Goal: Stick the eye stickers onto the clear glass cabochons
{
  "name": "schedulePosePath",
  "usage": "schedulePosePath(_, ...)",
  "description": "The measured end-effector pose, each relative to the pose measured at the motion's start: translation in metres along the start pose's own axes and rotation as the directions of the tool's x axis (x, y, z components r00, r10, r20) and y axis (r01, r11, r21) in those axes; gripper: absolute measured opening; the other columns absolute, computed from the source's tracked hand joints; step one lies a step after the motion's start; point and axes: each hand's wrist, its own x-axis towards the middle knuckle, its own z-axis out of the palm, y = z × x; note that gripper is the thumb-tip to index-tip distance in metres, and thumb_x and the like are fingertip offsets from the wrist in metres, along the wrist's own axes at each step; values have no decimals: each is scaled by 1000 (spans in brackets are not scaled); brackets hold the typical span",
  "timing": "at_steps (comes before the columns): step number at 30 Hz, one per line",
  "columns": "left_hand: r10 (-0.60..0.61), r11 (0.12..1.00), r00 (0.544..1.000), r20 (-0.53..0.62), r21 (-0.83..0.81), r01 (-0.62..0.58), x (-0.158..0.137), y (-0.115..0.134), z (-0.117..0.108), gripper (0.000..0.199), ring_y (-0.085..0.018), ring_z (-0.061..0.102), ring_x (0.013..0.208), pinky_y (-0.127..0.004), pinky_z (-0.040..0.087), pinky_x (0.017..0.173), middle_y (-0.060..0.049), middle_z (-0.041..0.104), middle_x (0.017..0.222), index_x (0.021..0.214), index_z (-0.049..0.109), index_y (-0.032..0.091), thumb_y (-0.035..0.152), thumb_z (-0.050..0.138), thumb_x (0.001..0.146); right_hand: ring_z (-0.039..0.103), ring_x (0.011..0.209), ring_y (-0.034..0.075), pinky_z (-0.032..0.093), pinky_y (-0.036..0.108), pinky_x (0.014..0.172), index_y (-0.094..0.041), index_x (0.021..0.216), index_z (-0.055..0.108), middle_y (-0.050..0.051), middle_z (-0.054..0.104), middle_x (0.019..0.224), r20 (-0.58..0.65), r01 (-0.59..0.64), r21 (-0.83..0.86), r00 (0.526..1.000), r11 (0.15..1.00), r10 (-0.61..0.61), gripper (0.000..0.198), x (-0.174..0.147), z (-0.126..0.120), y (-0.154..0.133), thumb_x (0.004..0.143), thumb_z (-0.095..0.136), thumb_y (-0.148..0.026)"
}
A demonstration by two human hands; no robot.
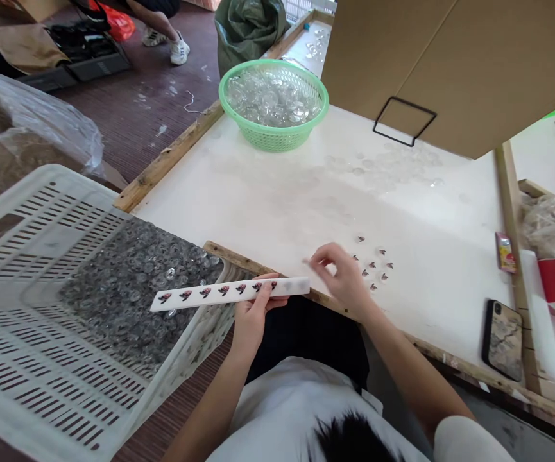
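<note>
My left hand (pixel 252 321) grips a long white strip of stickers (pixel 214 292), thumb on top and fingers beneath. A row of small dark-and-red printed designs runs along it, and its right end is bare. Just right of the strip, my right hand (pixel 339 274) is closed in a pinch above the table's near edge. Something small and pale shows at its fingertips, too small to name. Beyond that hand, several small clear pieces bearing the same printed design (pixel 372 264) lie scattered on the white tabletop (pixel 267 199).
A green basket (pixel 277 138) of clear discs stands at the far left of the table. Below left, a white crate (pixel 60 321) holds many clear pieces. A cardboard box (pixel 450 70) rises at the back right; a phone (pixel 503 340) lies near the right edge. Another person's leg (pixel 159 22) shows behind.
</note>
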Motion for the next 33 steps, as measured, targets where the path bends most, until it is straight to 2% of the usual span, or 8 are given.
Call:
schedulePosePath(2,0,1000,1000,-9,-1,0,0,1,0,34,-18,70,73,-28,59,65,-5,73,86,106,68,15,41,67,83,55,67,15,46,30,63,-22,81,55,1,58,72,-99,-190,39,976,981,193,12,11,-17,16,85,58,-33)
schedulePosePath(4,-2,1000,1000,-14,-5,2,-1,1,-1,35,-19,70,73,-28,59,64,-5,73,85,106,68,15,41,68,82,50,59,14,43,28,57,-22,77,54,-2,54,62,-106,-340,42,934,940,342,16,21,-31,32,81,61,-36)
schedulePosePath(7,2,1000,1000,-12,-10,-2,-2,2,-2,35,-19,70,72,-28,59,64,-5,72,83,106,68,15,40,68,82,49,55,13,40,27,55,-21,73,55,-3,54,58,-71,-428,25,901,903,429,17,30,-39,45,76,62,-36)
schedulePosePath(15,-3,1000,1000,-21,3,3,-5,2,-6,35,-18,70,73,-27,60,64,-6,72,86,106,68,14,41,67,82,52,57,14,38,27,53,-21,71,57,-1,56,60,-36,-489,-81,872,868,488,13,37,-38,43,72,62,-32)
schedulePosePath(18,4,1000,1000,-24,1,-4,-3,1,-6,35,-17,69,72,-26,60,63,-5,72,84,106,68,14,40,67,83,48,57,13,36,26,53,-21,71,57,-2,54,62,-27,-457,-101,889,884,457,13,36,-41,41,74,61,-33)
schedulePosePath(21,10,1000,1000,-20,-4,-10,-1,-1,-6,33,-17,69,71,-25,59,63,-4,72,82,106,67,14,38,67,84,51,61,13,39,27,57,-21,73,55,-1,57,66,-15,-423,-104,906,900,424,12,35,-41,42,75,60,-32)
schedulePosePath(29,1,1000,1000,-21,-1,-1,1,-2,-6,33,-17,69,71,-26,59,63,-5,72,83,107,67,14,38,66,84,55,58,15,41,28,57,-22,75,56,-1,59,62,-8,-454,-142,889,880,458,10,37,-38,48,75,58,-31)
schedulePosePath(33,-3,1000,1000,-30,9,3,2,-2,-6,34,-17,69,71,-26,59,63,-5,72,83,107,67,13,38,66,84,55,60,15,39,28,57,-22,71,56,0,60,63,-57,-420,-263,905,868,421,6,41,-33,45,74,57,-27)
